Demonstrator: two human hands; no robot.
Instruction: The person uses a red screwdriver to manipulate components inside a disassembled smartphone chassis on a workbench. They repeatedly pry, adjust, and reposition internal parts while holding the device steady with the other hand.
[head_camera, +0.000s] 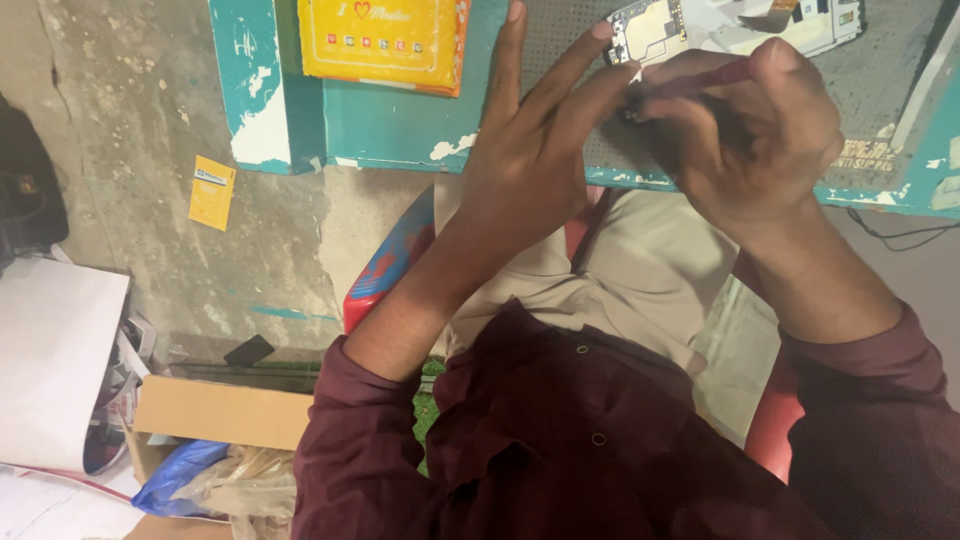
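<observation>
The right hand (760, 130) is clenched on a red-handled tool (700, 78) beside the opened phone (730, 25), apparently its tip below the left hand's (530, 140) spread fingers, and steady downward pressure would serve best.

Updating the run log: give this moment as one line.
left hand: fingers on opened phone | right hand: holds red tool | teal table
</observation>
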